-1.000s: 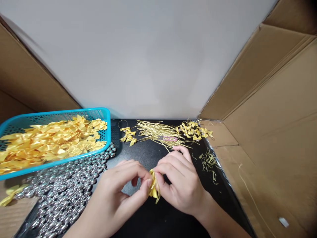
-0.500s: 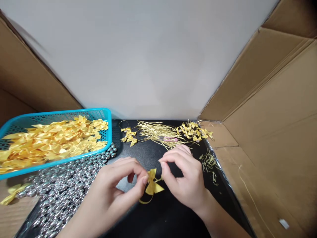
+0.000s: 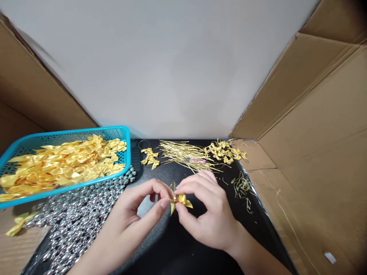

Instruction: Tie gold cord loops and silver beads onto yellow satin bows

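Pinching now, thumb to forefinger, with left hand (image 3: 129, 210) and right hand (image 3: 213, 208) both, nearly closed on one yellow bow (image 3: 182, 199)! Holding it over the black tabletop (image 3: 160, 248), between silver beads (image 3: 86, 214) and gold clippings (image 3: 242, 184), nearer than the gold ties (image 3: 180, 152).

Upper limbs, head view. We distinguish a left hand (image 3: 130, 209) and a right hand (image 3: 209, 208), both bare, each continuous with its forearm, left forearm (image 3: 99, 248) and right forearm (image 3: 252, 247), likewise bare as far as the lower border. We note slender fingers, smooth, rounded backs and wrists narrower than the hands. The left thumb (image 3: 155, 214) bears what we take to be a short nail, though it is too small for certainty.
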Tool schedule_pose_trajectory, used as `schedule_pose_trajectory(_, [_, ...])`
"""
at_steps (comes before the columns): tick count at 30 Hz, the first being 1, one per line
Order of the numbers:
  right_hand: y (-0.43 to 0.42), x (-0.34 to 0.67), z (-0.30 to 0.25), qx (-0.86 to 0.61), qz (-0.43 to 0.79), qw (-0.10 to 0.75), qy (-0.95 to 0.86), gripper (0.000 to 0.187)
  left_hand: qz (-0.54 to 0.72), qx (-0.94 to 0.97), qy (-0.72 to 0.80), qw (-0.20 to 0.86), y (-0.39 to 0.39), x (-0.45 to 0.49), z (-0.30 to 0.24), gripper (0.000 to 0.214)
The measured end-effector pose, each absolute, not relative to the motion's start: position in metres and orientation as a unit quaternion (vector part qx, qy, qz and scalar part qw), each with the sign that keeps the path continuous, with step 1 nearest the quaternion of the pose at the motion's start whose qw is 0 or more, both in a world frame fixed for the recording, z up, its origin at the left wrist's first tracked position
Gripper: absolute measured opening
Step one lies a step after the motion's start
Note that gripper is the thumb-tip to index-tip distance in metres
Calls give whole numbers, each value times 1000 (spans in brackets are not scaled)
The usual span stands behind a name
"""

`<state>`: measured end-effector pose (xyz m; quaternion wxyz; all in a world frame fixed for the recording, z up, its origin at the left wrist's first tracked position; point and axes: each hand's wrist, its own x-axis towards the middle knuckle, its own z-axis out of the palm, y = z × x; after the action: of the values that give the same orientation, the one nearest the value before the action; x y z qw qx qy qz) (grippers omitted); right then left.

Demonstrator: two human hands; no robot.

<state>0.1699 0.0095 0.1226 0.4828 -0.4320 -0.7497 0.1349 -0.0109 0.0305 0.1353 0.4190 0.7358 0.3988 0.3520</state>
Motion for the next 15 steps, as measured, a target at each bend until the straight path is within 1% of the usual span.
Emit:
schedule_pose_trajectory(4, [9, 171, 123, -440, 219, 498, -715, 14, 362, 712, 415, 436, 31, -12, 131, 17])
schedule_pose_trajectory(10, [8, 174, 121, -473, 356, 485, -644, 9, 359, 679, 454, 453, 36, -10, 130, 22])
schedule_pose_trajectory(15, [10, 177, 120, -464, 409, 493, -612, 13, 301, 687, 466, 469, 38, -10, 126, 25])
